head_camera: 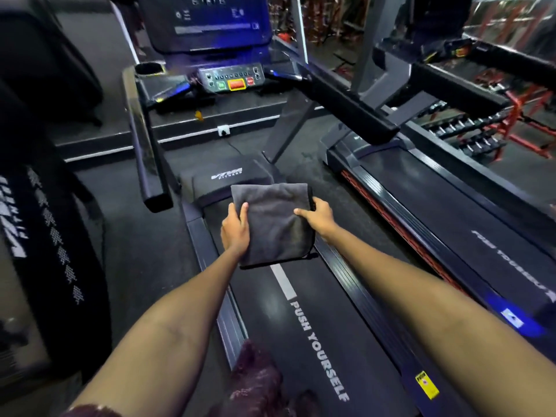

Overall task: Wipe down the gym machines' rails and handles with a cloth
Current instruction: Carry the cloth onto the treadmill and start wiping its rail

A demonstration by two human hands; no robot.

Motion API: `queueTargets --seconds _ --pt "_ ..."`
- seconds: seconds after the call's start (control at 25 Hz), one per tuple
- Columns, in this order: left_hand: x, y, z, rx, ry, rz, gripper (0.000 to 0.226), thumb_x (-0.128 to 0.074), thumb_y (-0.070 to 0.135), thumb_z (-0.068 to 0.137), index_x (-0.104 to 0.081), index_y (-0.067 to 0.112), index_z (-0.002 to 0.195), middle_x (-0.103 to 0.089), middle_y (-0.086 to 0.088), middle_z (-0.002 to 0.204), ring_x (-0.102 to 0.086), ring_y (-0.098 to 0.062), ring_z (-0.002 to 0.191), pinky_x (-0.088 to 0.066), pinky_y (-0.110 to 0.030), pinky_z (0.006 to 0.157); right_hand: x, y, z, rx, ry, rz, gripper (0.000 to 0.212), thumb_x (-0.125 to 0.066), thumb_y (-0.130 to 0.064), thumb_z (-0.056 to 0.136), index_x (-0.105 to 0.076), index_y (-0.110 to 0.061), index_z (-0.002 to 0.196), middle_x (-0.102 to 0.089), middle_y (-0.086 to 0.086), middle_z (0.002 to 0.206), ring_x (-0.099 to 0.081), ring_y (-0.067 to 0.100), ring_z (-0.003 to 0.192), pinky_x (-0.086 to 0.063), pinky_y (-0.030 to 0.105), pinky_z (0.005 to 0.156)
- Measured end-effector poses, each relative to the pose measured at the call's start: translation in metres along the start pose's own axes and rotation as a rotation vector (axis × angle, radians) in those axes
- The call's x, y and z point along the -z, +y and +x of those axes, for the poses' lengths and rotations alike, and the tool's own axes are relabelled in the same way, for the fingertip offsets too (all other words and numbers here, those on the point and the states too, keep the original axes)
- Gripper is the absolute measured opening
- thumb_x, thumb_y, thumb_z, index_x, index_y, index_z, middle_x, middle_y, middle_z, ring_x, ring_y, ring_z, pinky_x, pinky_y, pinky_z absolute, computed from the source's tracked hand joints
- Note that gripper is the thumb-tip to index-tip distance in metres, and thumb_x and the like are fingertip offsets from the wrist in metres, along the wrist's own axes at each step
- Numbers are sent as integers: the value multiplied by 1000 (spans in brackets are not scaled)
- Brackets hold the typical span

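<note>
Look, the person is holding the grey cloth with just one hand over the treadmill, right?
Not quite. The head view shows both hands on the grey cloth: the left hand grips its left edge and the right hand grips its right edge. It is held over the treadmill, as you said.

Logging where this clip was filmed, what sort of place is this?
Most likely a gym: a treadmill with a control panel stands ahead, a second treadmill beside it, and racks of dumbbells to the right.
</note>
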State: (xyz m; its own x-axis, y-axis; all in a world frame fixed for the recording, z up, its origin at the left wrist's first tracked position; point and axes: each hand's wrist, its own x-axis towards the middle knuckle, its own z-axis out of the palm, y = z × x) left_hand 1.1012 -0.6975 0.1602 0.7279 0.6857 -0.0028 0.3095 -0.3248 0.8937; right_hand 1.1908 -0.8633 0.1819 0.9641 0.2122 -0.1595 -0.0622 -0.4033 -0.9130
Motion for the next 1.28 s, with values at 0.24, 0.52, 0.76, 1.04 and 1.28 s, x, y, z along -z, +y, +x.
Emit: queueTargets --seconds 0.24,0.52,0.76,1.04,1.28 --pt "10 6 74 12 72 16 39 -38 41 98 -45 2 97 -61 -26 93 -56 -42 91 -42 -42 75 -38 -36 74 32 -50 -23 39 -72 -13 80 -62 -6 116 -66 9 111 -60 20 103 -43 22 82" --pt "19 -4 110 122 238 -18 47 -39 44 97 -48 0 113 -63 -26 99 -58 -40 95 -46 -44 81 -82 -55 141 116 -212 -88 36 -72 -12 79 -63 -4 113 -67 11 109 -61 23 102 -47 28 88" --pt "16 -13 116 256 492 -108 48 -42 45 95 -50 2 115 -63 -21 104 -58 -37 100 -46 -41 83 -118 -81 185 292 -486 -166 33 -72 -11 79 -63 -5 110 -67 7 106 -61 17 98 -46 26 88" --pt "7 3 98 414 877 -258 35 -52 36 93 -46 4 80 -50 0 69 -50 -23 73 -34 -31 65 -151 -104 201 431 -719 -185 40 -71 -13 80 -51 -6 113 -63 8 111 -57 21 103 -43 30 87" --pt "48 8 108 455 1093 -339 49 -66 34 84 -43 5 116 -52 -6 93 -56 -26 89 -41 -28 77 -194 -129 180 463 -742 -95 42 -66 -15 84 -42 -5 118 -60 12 116 -55 28 108 -40 32 87"
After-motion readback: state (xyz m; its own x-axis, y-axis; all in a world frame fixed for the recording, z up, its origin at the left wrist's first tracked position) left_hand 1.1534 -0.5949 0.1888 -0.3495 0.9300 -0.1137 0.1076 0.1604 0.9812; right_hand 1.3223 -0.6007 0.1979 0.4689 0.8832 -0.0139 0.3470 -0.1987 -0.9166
